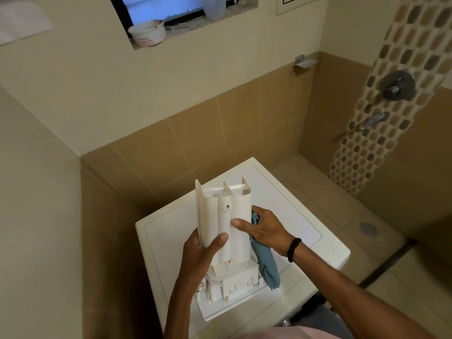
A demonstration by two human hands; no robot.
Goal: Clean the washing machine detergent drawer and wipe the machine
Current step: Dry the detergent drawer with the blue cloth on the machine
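Note:
The white detergent drawer (227,231) is out of the machine and held upright above the white washing machine top (300,216), its rounded underside facing me and its front panel at the bottom. My left hand (200,255) grips the drawer's left side, thumb across the underside. My right hand (264,228) holds the drawer's right side with its thumb on the underside, and a blue cloth (266,263) is pinched between its fingers and the drawer, hanging down past the front panel.
Tiled walls close in on the left and behind the machine. A window sill holds a white tub (148,33). To the right lie the shower floor with a drain (367,229), a mixer valve (397,85) and a tap lever (373,119).

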